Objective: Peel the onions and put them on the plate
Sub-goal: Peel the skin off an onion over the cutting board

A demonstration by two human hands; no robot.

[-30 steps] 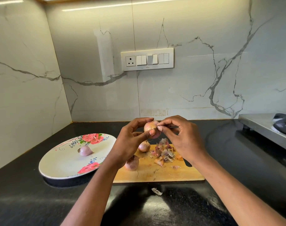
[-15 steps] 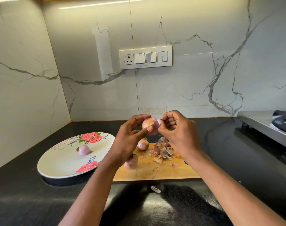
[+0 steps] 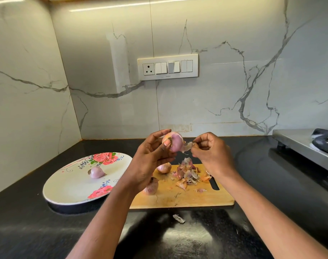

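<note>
Left hand point(image 3: 150, 161) holds an onion point(image 3: 173, 143) up above the cutting board point(image 3: 187, 197), thumb and fingers curled round it. Right hand point(image 3: 209, 154) just beside it, fingertips pinching a strip of skin point(image 3: 188, 146) still joined to the onion. Heap of peels point(image 3: 187, 172) on the board; two unpeeled onions point(image 3: 164, 167) there, one partly behind the left wrist. One peeled onion point(image 3: 96, 172) lies on the flowered plate point(image 3: 69, 187), left of the board.
</note>
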